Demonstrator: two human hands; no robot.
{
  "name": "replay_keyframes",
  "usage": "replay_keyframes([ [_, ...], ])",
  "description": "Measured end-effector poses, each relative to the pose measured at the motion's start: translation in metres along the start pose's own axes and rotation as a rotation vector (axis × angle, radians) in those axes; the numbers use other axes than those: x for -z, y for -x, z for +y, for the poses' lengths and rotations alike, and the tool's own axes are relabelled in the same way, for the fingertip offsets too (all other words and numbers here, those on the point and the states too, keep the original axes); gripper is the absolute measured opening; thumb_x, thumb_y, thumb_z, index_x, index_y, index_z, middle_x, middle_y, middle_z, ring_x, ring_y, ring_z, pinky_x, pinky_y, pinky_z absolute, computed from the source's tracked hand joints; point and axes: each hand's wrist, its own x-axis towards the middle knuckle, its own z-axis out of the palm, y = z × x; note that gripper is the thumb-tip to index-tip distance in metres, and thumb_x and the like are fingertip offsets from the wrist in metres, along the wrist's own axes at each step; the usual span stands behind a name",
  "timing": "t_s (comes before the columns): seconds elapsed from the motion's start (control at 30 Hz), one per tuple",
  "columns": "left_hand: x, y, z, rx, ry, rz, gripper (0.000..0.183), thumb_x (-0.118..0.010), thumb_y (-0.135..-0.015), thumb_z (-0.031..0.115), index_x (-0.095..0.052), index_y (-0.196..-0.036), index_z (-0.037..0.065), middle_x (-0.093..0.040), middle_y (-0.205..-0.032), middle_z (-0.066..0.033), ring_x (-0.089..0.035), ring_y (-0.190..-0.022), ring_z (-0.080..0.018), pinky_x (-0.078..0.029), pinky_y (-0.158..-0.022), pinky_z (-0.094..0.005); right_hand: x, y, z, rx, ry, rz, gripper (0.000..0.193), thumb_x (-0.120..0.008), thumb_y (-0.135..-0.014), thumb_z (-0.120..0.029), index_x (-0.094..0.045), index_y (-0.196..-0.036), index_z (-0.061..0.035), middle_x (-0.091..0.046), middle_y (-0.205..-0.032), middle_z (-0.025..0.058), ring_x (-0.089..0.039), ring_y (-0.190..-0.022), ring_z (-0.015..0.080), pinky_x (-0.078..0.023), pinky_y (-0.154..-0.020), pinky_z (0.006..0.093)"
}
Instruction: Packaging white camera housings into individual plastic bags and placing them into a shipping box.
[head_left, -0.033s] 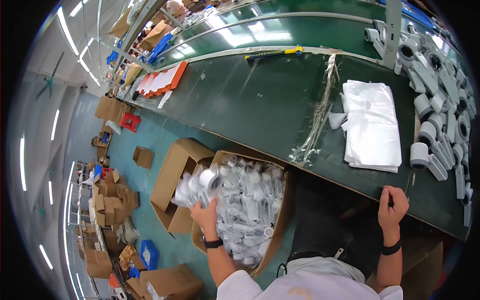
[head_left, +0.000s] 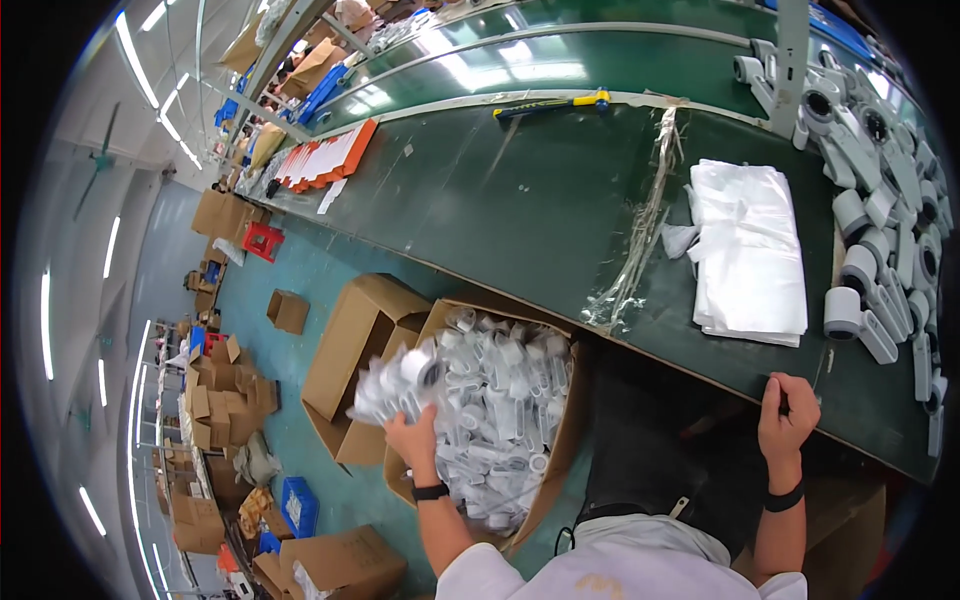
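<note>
dark and hard to make out under the green table [head_left: 470,200]; grasping blurred, bagged white parts [head_left: 395,385] with the left hand [head_left: 412,440], over the left rim of the carton [head_left: 570,405]. with the right hand [head_left: 788,418] curled at the near table edge, cannot tell if holding anything; with room left of the white stack [head_left: 750,260].

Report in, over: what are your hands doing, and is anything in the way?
Left hand holding bagged white piece, blurry. Right hand curled at edge of table. Packed box close by left hand; nothing seen blocking that hand.
</note>
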Motion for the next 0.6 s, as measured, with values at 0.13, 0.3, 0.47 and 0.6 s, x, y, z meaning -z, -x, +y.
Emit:
replay_keyframes([
  [0.13, -0.028, 0.032, -0.064, 0.245, -0.043, -0.083, 0.075, -0.078, -0.062, 0.047, -0.063, -0.110, -0.009, -0.057, -0.116, -0.0283, -0.053, -0.109, -0.0444, -0.041, -0.097, -0.0473, 0.000, 0.004, 0.002, -0.016, 0.042, -0.085, 0.002, -0.061, -0.087, 0.001, -0.063, -0.087, 0.0012, -0.061, -0.077, 0.0103, -0.057, -0.065, 0.0205, -0.043, -0.060, 0.0303],
  [0.3, -0.050, 0.066, -0.099, 0.509, -0.069, -0.191, 0.079, -0.078, -0.062, 0.048, -0.063, -0.114, -0.009, -0.057, -0.120, -0.0294, -0.052, -0.115, -0.0447, -0.040, -0.100, -0.0463, -0.009, 0.004, 0.004, 0.048, 0.047, -0.048, 0.003, -0.062, -0.085, 0.002, -0.064, -0.087, 0.0005, -0.058, -0.073, 0.0091, -0.051, -0.059, 0.0192, -0.039, -0.053, 0.0300],
  [0.47, -0.058, 0.086, -0.132, 0.619, -0.082, -0.203, 0.076, -0.077, -0.063, 0.046, -0.063, -0.114, -0.009, -0.060, -0.119, -0.0301, -0.055, -0.112, -0.0447, -0.040, -0.101, -0.0460, -0.006, 0.011, 0.014, -0.050, 0.103, -0.075, 0.008, -0.059, -0.093, -0.004, -0.063, -0.092, 0.0029, -0.060, -0.080, 0.0068, -0.054, -0.069, 0.0132, -0.042, -0.061, 0.0255],
  [0.6, -0.062, 0.098, -0.164, 0.678, -0.056, -0.173, 0.075, -0.076, -0.063, 0.046, -0.064, -0.112, -0.009, -0.061, -0.116, -0.0296, -0.057, -0.112, -0.0429, -0.041, -0.099, -0.0454, -0.009, 0.014, 0.018, -0.081, 0.138, -0.091, 0.009, -0.059, -0.094, -0.004, -0.063, -0.093, 0.0037, -0.060, -0.081, 0.0062, -0.054, -0.070, 0.0121, -0.042, -0.062, 0.0245],
])
